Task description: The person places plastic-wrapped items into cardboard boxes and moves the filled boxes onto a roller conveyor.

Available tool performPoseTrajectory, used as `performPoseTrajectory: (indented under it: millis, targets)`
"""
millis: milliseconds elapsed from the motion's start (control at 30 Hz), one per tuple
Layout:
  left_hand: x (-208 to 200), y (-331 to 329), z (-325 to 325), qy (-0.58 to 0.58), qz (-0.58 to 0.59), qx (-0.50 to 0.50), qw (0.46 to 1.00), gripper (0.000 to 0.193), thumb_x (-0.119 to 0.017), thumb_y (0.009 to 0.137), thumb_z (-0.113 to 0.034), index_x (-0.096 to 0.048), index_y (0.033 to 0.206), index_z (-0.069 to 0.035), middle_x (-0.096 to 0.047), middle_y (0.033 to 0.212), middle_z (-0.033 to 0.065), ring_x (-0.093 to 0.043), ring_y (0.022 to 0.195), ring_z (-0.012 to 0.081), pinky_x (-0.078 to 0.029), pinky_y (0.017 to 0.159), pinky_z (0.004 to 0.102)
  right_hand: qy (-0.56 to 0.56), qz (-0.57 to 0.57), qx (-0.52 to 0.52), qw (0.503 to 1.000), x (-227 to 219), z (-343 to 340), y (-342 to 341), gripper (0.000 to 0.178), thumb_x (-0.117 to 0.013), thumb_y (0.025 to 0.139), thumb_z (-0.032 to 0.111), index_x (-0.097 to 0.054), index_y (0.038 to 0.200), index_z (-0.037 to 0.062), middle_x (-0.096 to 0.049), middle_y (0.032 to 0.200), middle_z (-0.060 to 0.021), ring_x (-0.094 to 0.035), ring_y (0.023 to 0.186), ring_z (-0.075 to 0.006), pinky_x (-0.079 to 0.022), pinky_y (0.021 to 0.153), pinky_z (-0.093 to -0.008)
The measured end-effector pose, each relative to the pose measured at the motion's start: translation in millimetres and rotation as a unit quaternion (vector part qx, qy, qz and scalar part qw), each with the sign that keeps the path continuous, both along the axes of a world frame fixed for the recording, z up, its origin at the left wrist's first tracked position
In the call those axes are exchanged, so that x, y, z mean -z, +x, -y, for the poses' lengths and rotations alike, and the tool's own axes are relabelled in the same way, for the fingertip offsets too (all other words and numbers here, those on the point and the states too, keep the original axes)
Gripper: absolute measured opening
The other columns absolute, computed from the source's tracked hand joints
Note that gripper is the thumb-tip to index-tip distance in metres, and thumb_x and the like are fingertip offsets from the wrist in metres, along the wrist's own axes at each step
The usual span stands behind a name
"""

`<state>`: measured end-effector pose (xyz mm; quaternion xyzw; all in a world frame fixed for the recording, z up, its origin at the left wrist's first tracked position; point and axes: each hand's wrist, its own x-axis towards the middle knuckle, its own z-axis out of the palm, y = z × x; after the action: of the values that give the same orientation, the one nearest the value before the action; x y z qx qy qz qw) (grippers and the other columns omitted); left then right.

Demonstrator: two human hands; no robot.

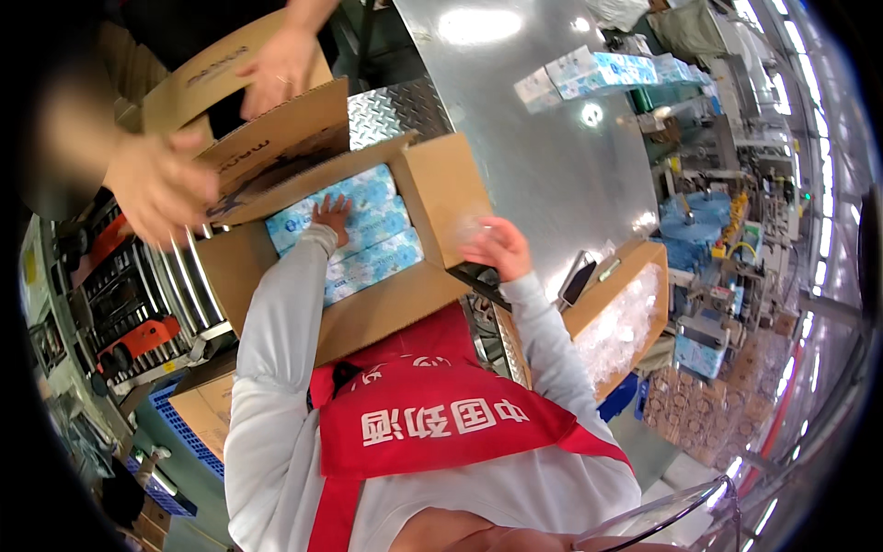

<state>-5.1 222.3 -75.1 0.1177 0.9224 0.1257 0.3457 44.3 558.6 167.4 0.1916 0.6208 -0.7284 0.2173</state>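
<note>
In front of me an open cardboard carton [391, 317] holds several blue-and-white patterned packs [377, 262], lying side by side. My left hand [333, 219] reaches into it, fingers spread flat on top of the packs. Just outside the carton's right flap [449, 191], my right hand [499, 248] is closed with its fingertips together. Between those fingertips is a small clear plastic piece [473, 234], whose exact kind I cannot make out.
Across from me, a co-worker's hands [161, 189] are at another carton [248, 60]. To the right, a cardboard tray [655, 304] holds clear plastic pieces beside a dark handheld device [578, 279]. More patterned packs [598, 74] line the metal table [543, 152]. Rollers [189, 285] run at left.
</note>
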Motion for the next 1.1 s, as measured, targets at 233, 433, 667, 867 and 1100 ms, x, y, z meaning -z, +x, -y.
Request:
performPoseTrajectory:
  millis: [233,433,667,867,1100]
  targets:
    - [-10.0,95.6,69.8,0.019,-0.062,-0.194,0.979,0.061,-0.057,0.082,-0.012,-0.047,0.142,-0.01,-0.041,0.146,0.023,-0.028,0.14,0.0452,-0.031,0.114,0.0509,0.069,-0.062,-0.112,0.989,102.7,46.7,-1.1,0.04,-0.052,0.099,0.004,-0.049,0.138,0.0079,-0.056,0.132,-0.0136,-0.065,0.103,-0.0228,-0.056,0.086,-0.0337]
    - [-6.6,121.7,64.9,-0.021,0.012,-0.249,0.968,0.056,-0.06,0.086,-0.026,-0.052,0.139,-0.01,-0.042,0.145,0.0272,-0.033,0.137,0.0471,-0.032,0.114,0.0493,0.579,-0.303,0.098,0.751,76.7,-134.8,-19.2,0.037,-0.046,0.103,0.023,-0.056,0.13,-0.0002,-0.054,0.115,-0.0173,-0.053,0.108,-0.0316,-0.043,0.097,-0.0407]
    - [8.2,106.0,50.5,0.025,-0.064,-0.262,0.963,0.048,-0.068,0.082,-0.028,-0.063,0.126,-0.009,-0.059,0.131,0.0182,-0.049,0.125,0.0378,-0.037,0.107,0.0467,0.734,0.135,-0.037,0.664,112.8,-283.1,4.7,0.081,-0.069,0.085,0.028,-0.029,0.154,0.0155,-0.019,0.161,-0.0203,-0.009,0.149,-0.0421,-0.01,0.117,-0.0606]
    - [-134.7,10.0,-88.1,0.198,-0.269,-0.11,0.936,0.028,-0.062,0.083,-0.005,-0.066,0.111,-0.009,-0.064,0.102,0.0156,-0.061,0.097,0.0369,-0.051,0.085,0.0423,0.536,-0.402,0.045,0.741,9.5,-291.4,-216.5,0.07,-0.073,0.084,0.032,-0.045,0.145,0.0124,-0.033,0.155,-0.019,-0.025,0.144,-0.0416,-0.017,0.115,-0.0613]
    - [-230.8,-110.5,-260.4,0.25,-0.355,-0.063,0.899,0.047,-0.061,0.09,-0.01,-0.051,0.135,-0.003,-0.057,0.125,0.0196,-0.053,0.115,0.0386,-0.043,0.1,0.0439,0.748,-0.173,-0.052,0.639,-9.8,-221.5,-390.8,0.09,-0.034,0.091,0.074,-0.03,0.154,0.0104,-0.023,0.16,-0.0232,-0.014,0.149,-0.0405,0.004,0.115,-0.0652]
